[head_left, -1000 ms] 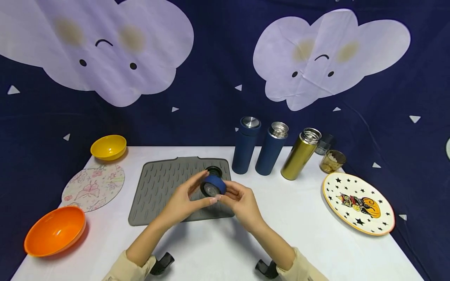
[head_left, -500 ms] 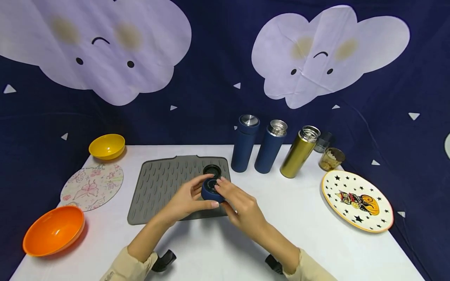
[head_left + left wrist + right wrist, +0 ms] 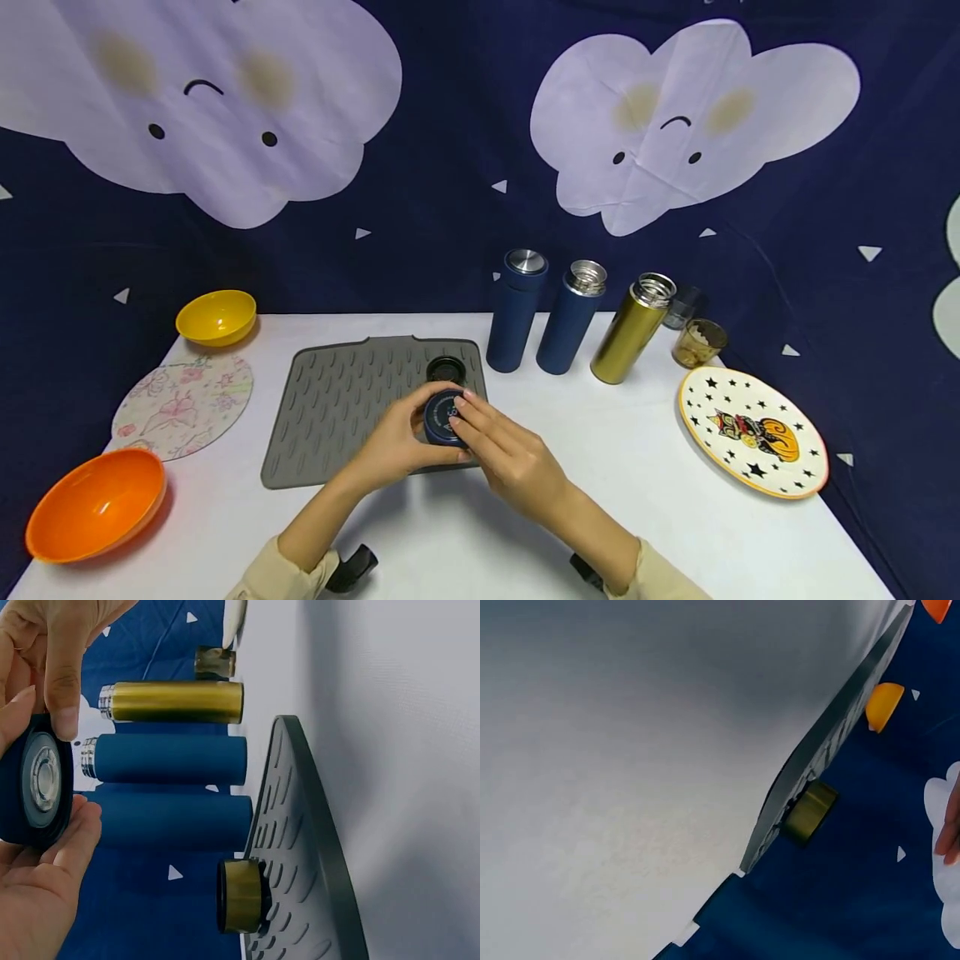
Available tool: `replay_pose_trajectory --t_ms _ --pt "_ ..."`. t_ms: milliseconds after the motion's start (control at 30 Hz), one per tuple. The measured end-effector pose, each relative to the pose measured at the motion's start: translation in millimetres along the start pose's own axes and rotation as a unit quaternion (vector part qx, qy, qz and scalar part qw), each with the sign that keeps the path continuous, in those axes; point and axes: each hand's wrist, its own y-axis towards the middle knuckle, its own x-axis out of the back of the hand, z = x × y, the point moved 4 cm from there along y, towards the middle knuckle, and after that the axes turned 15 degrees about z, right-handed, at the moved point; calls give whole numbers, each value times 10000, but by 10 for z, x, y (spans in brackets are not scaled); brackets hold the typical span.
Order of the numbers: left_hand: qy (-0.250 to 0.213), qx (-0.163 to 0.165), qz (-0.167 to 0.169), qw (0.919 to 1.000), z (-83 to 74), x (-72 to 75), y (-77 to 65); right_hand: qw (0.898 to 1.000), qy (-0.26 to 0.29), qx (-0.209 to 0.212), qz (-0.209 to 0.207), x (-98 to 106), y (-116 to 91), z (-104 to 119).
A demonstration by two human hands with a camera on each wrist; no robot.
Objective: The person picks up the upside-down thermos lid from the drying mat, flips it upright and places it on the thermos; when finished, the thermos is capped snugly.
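Between both hands, raised over the front right of the grey mat, is a blue bottle lid (image 3: 441,419). Its dark top with pale markings faces the head camera. The left wrist view shows its underside, with a round silvery centre (image 3: 45,780). My left hand (image 3: 397,435) grips the lid's side, fingers behind and thumb in front. My right hand (image 3: 517,457) pinches it from the right, fingers over the top and thumb at the rim. Behind them, a gold-sided lid (image 3: 244,896) with a black inside rests on the ridged grey drying mat (image 3: 330,417).
A capped blue bottle (image 3: 513,321), an uncapped blue bottle (image 3: 566,329) and an uncapped gold bottle (image 3: 630,329) stand behind. Right lie an amber cup (image 3: 697,346) and a patterned plate (image 3: 701,417). Left are yellow (image 3: 217,319) and orange (image 3: 97,508) bowls and a floral round mat (image 3: 180,408).
The blue lid has been turned over, from underside showing to top facing the head camera. My right hand has shifted from beside the lid to over its top.
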Motion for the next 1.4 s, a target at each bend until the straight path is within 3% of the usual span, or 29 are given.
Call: replay_pose_trajectory --t_ms 167,233,300,367,467,533,600,733,833,1000,1167,1267,1400 --pt "90 -100 -200 9997 -13 4 -4 9957 661 -639 121 3 -102 -146" --pt "62 -150 -300 9994 -23 20 0 9885 970 -1159 -3 13 -152 -262" --pt "11 -166 -414 9990 -39 41 9 9750 1151 -1888 -231 22 -211 -415" --pt "-48 -129 -488 9987 -58 60 23 9501 1365 -2756 -525 32 -274 -603" --pt "-72 -7 -544 9985 -97 72 50 8919 1828 -4004 -1035 24 -383 -934" --pt "-105 46 -527 9985 -124 70 69 8539 2092 -4591 -1275 6 -437 -1152" --pt "-122 48 -501 9987 -158 65 85 8246 2254 -4992 -1414 -37 -476 -1354" --pt "-83 15 -456 9989 -217 61 105 7872 2409 -5489 -1449 -166 -481 -1673" --pt "-18 9 -465 9989 -255 65 104 7676 2400 -5768 -1429 -261 -454 -1848" --pt "-73 -103 -426 9990 -307 64 116 7470 2146 -6119 -1468 -313 -454 -2009" --pt "-99 -212 -375 9990 -343 51 154 7380 2104 -6195 -1649 -223 -513 -1955" --pt "-84 -238 -366 9990 -358 44 179 7438 2289 -6048 -1691 -145 -549 -1817" --pt "-95 -272 -356 9989 -397 41 225 7601 2703 -5653 -1721 -19 -575 -1531"
